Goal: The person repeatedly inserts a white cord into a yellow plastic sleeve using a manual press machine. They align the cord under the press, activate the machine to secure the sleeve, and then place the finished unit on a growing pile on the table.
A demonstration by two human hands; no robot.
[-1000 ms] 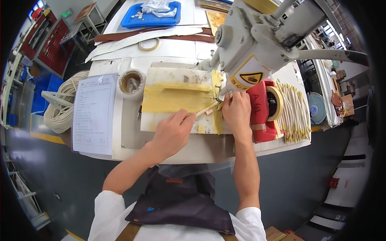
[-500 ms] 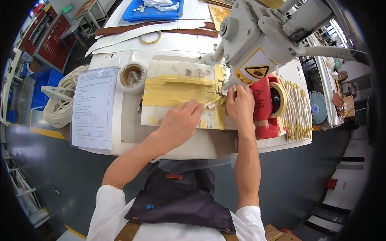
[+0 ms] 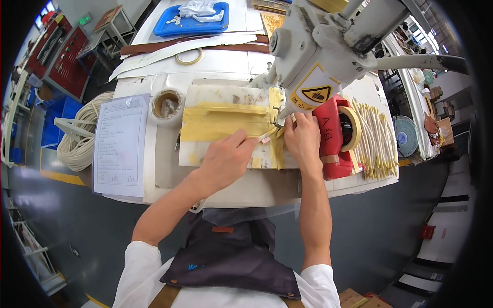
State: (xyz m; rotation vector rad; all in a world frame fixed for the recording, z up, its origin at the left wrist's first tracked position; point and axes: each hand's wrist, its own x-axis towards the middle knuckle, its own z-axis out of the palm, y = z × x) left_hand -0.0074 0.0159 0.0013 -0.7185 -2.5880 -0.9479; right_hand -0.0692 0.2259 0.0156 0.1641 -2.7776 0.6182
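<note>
Both my hands work at the foot of a grey bench press [image 3: 308, 56], over a white board [image 3: 205, 149] partly covered with strips of yellow tape [image 3: 226, 120]. My left hand [image 3: 228, 156] is closed in a pinch on a short pale cord [image 3: 263, 137], whose visible part points toward the press tip. Close against the press tip, my right hand [image 3: 303, 136] has its fingers curled together around the cord's yellow-taped end, which they mostly hide. A small pinkish piece shows beside my left fingertips.
Right of my right hand stands a red tape dispenser [image 3: 331, 167], with a row of yellow-ended cords [image 3: 377, 141] beyond it. On the left are a clear tape roll [image 3: 168, 105], a printed sheet [image 3: 120, 149] and a coil of cord [image 3: 77, 146]. A blue tray [image 3: 169, 30] sits farther back.
The whole view has shifted slightly. My right hand has moved a little up against the press tip, its fingers more curled. My left hand keeps its pinch.
</note>
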